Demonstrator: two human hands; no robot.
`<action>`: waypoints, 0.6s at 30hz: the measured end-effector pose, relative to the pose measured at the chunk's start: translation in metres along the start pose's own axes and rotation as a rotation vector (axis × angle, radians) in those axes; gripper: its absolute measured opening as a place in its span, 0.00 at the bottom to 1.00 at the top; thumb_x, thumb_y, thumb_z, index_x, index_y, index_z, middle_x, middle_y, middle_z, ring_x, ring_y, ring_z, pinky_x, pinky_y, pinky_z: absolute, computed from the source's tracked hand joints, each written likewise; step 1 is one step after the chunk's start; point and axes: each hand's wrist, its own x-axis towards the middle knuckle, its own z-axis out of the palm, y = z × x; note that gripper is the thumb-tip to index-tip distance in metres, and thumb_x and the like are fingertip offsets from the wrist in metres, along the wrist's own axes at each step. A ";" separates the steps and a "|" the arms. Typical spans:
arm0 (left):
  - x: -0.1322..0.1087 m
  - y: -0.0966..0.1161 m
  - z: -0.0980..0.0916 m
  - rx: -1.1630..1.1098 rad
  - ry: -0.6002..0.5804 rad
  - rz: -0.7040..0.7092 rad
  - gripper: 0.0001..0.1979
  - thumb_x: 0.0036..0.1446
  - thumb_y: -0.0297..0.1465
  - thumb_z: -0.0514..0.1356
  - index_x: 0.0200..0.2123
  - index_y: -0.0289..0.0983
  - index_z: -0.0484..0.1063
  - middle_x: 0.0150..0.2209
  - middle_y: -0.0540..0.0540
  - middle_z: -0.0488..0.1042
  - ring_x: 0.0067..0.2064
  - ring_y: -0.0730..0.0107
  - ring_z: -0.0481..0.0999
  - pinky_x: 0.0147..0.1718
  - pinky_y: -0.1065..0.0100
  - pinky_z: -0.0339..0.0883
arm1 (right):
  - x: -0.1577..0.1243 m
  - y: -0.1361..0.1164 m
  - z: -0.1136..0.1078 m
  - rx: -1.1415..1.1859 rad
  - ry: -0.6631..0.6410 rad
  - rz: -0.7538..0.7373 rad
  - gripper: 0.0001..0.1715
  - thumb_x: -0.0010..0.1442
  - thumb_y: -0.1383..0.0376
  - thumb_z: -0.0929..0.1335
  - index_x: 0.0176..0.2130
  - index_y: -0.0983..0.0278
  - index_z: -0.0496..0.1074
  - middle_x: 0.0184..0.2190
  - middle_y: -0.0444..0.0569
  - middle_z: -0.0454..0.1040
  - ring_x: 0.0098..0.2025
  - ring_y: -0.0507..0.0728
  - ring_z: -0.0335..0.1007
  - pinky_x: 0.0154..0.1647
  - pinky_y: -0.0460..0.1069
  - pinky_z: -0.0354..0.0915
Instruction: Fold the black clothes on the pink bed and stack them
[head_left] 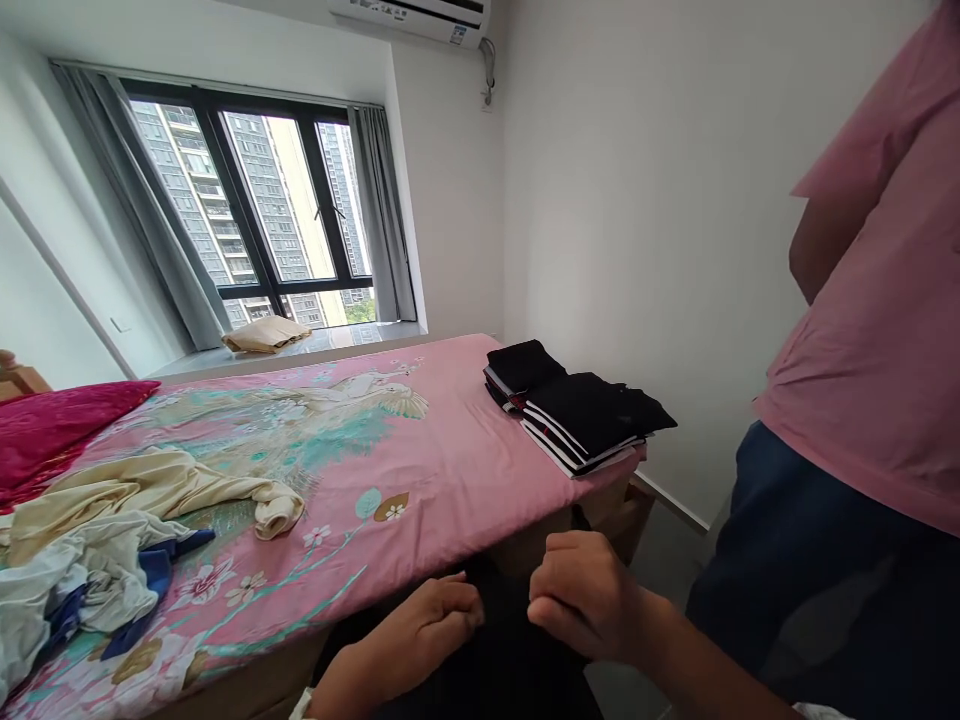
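My left hand (420, 640) is low in the centre, its fingers curled inward. To its right, my right hand (585, 595) is closed like a fist, thumb against the bent fingers. Black cloth (514, 650) shows between and below both hands. I cannot tell whether it is a garment being held or my own clothing, and whatever the fingers grip is hidden. Just beyond my hands lies the near edge of a bed with a pink flowered sheet (457, 470). Folded dark clothes (592, 410) are stacked on the bed's right corner.
At left on the bed lie a rumpled beige garment (157, 485), white and blue clothes (97, 580) and a magenta pillow (67, 425). A folded beige bundle (266, 333) rests on the window sill. A person in a pink shirt (885, 350) stands close at right.
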 end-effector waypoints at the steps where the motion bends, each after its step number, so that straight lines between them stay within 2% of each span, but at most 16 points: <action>1: -0.003 -0.002 -0.001 -0.057 -0.003 -0.039 0.09 0.56 0.31 0.49 0.26 0.37 0.66 0.25 0.54 0.59 0.31 0.73 0.59 0.36 0.71 0.57 | -0.002 0.003 0.000 -0.023 -0.006 0.022 0.20 0.65 0.60 0.60 0.24 0.64 0.64 0.17 0.42 0.64 0.20 0.49 0.52 0.24 0.47 0.50; 4: -0.010 -0.008 0.000 -0.215 -0.015 -0.173 0.17 0.59 0.42 0.50 0.25 0.37 0.66 0.24 0.54 0.57 0.28 0.75 0.54 0.29 0.71 0.53 | -0.008 0.011 0.005 -0.060 -0.026 0.081 0.19 0.65 0.61 0.60 0.25 0.65 0.66 0.18 0.43 0.66 0.21 0.48 0.55 0.26 0.47 0.51; 7: -0.015 -0.015 0.005 -0.390 0.026 -0.341 0.19 0.53 0.47 0.56 0.25 0.37 0.69 0.22 0.54 0.61 0.26 0.75 0.57 0.27 0.71 0.54 | -0.012 0.016 0.013 -0.068 -0.041 0.137 0.18 0.65 0.61 0.61 0.26 0.65 0.68 0.20 0.44 0.69 0.23 0.48 0.57 0.28 0.46 0.53; 9: -0.019 -0.020 0.006 -0.585 0.034 -0.431 0.16 0.49 0.45 0.60 0.29 0.37 0.73 0.24 0.53 0.69 0.27 0.73 0.64 0.29 0.71 0.58 | -0.013 0.017 0.016 -0.074 -0.051 0.168 0.18 0.65 0.61 0.62 0.25 0.66 0.68 0.20 0.43 0.69 0.23 0.48 0.57 0.28 0.46 0.52; 12: -0.022 -0.024 0.006 -0.801 -0.030 -0.472 0.13 0.46 0.38 0.60 0.31 0.36 0.76 0.27 0.50 0.74 0.29 0.68 0.70 0.30 0.69 0.62 | -0.012 0.017 0.017 -0.074 -0.070 0.207 0.20 0.65 0.60 0.62 0.25 0.66 0.67 0.19 0.43 0.68 0.22 0.47 0.57 0.27 0.45 0.52; 15: -0.024 -0.025 0.004 -0.863 -0.134 -0.439 0.12 0.40 0.30 0.55 0.27 0.33 0.77 0.22 0.47 0.74 0.25 0.68 0.70 0.26 0.69 0.62 | -0.011 0.016 0.018 -0.075 -0.092 0.239 0.20 0.65 0.60 0.62 0.24 0.66 0.67 0.19 0.43 0.68 0.22 0.47 0.59 0.27 0.45 0.51; 18: -0.024 -0.020 0.009 -0.927 -0.219 -0.369 0.13 0.38 0.27 0.56 0.28 0.32 0.78 0.23 0.49 0.74 0.22 0.75 0.68 0.24 0.74 0.60 | -0.009 0.018 0.025 -0.092 -0.090 0.234 0.23 0.65 0.58 0.62 0.22 0.66 0.64 0.18 0.42 0.66 0.22 0.47 0.57 0.26 0.45 0.50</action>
